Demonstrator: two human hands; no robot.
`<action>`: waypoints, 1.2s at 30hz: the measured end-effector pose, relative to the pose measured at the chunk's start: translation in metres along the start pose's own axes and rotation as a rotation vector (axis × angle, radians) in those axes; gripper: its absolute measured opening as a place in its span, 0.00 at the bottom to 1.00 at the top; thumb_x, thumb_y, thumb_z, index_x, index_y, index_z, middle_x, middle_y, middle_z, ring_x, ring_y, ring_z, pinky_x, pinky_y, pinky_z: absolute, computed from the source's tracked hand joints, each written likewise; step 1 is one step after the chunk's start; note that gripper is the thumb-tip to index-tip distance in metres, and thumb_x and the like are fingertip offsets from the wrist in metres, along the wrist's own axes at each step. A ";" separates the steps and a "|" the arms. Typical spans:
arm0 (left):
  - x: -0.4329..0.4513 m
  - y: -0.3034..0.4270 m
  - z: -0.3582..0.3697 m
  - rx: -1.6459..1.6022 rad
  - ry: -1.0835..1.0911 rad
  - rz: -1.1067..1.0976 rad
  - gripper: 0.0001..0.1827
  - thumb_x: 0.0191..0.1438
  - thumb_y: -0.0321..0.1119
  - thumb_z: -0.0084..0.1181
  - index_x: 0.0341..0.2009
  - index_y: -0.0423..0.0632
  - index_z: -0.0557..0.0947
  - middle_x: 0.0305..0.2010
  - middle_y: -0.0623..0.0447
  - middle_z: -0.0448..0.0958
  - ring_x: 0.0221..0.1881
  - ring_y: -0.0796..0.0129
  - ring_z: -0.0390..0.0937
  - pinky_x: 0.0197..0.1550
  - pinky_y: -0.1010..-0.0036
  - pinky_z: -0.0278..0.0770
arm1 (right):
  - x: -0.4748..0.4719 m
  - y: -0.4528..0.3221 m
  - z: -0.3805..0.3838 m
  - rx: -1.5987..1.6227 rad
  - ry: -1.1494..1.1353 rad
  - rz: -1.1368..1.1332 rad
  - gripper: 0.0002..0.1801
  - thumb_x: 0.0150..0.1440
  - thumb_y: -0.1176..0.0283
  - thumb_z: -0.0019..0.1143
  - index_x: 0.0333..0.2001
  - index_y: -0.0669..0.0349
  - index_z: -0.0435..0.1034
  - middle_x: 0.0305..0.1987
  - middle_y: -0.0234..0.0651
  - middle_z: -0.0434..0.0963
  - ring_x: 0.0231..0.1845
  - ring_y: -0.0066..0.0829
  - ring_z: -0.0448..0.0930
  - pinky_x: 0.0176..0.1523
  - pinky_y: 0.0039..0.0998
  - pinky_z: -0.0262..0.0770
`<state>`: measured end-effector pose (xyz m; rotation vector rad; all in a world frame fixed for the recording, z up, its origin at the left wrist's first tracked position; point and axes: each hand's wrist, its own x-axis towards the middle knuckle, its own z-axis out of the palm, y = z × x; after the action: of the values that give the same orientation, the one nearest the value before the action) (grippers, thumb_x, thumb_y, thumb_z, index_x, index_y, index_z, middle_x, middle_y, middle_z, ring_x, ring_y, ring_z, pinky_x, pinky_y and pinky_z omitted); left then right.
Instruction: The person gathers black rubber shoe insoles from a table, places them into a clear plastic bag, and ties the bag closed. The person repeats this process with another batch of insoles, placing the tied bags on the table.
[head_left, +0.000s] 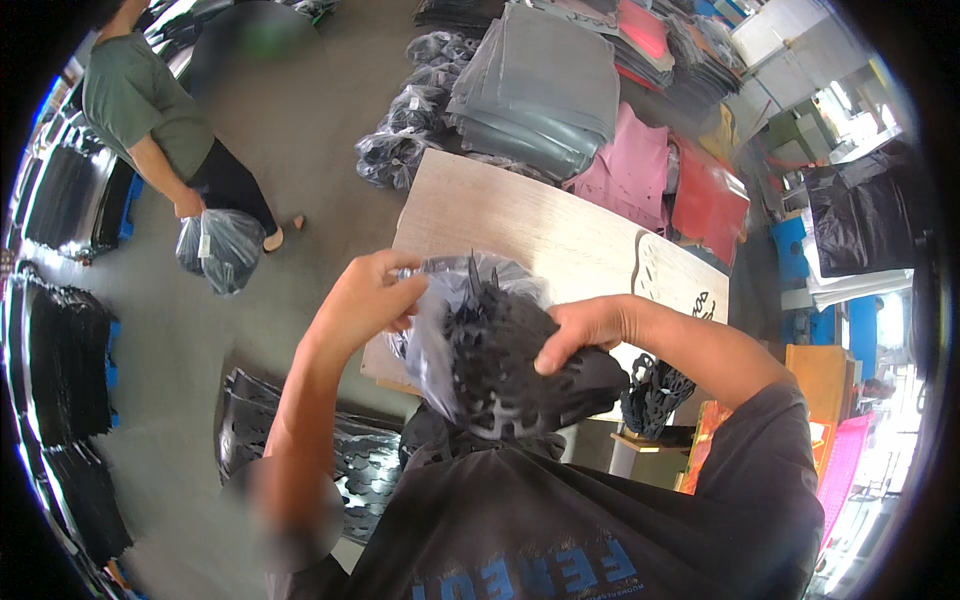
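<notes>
A thick bundle of black die-cut sheet pieces (502, 360) is held against my body at the near edge of a wooden table (480, 210). My right hand (585, 330) grips its right side, thumb on top. At the bundle's upper left, my left hand (386, 292) has its fingers curled at the rim of a clear plastic bag (435, 352). The bag lies around the left and far sides of the bundle. Whether the left fingers pinch the film is not clear. Another black cut-out bundle (656, 394) sits at the table's right near corner.
Stacked grey sheets (536, 82), pink sheets (626, 165) and red sheets (709, 195) lie beyond the table. Filled plastic bags (412, 112) stand beside them. A person (150, 112) at the upper left carries a filled bag (219, 251). Black cut sheets (367, 457) lie low at the left.
</notes>
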<state>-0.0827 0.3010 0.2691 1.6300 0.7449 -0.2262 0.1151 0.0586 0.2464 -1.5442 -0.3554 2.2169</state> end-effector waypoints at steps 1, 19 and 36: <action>-0.002 0.001 0.001 0.186 0.135 0.198 0.19 0.65 0.37 0.59 0.56 0.41 0.83 0.38 0.45 0.84 0.35 0.62 0.84 0.41 0.69 0.82 | -0.001 0.001 0.003 -0.077 -0.021 -0.031 0.34 0.49 0.64 0.77 0.58 0.69 0.74 0.48 0.39 0.85 0.47 0.27 0.84 0.53 0.31 0.82; 0.089 -0.028 0.081 -0.107 -1.481 0.033 0.67 0.45 0.74 0.72 0.71 0.31 0.63 0.69 0.41 0.70 0.69 0.58 0.67 0.73 0.65 0.62 | -0.019 -0.044 0.015 -0.839 -0.089 -0.165 0.41 0.42 0.55 0.78 0.56 0.70 0.76 0.50 0.49 0.85 0.50 0.41 0.85 0.55 0.35 0.79; 0.115 -0.060 -0.016 -0.321 -1.097 0.009 0.37 0.37 0.30 0.78 0.55 0.34 0.80 0.46 0.51 0.83 0.46 0.67 0.79 0.53 0.72 0.75 | 0.022 -0.007 -0.084 -0.522 0.882 -0.400 0.55 0.52 0.33 0.66 0.61 0.77 0.67 0.60 0.61 0.76 0.56 0.57 0.81 0.61 0.45 0.79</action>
<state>-0.0329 0.3563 0.1612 0.9715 -0.0798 -0.8563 0.1889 0.0725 0.2017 -2.2762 -0.8878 1.0250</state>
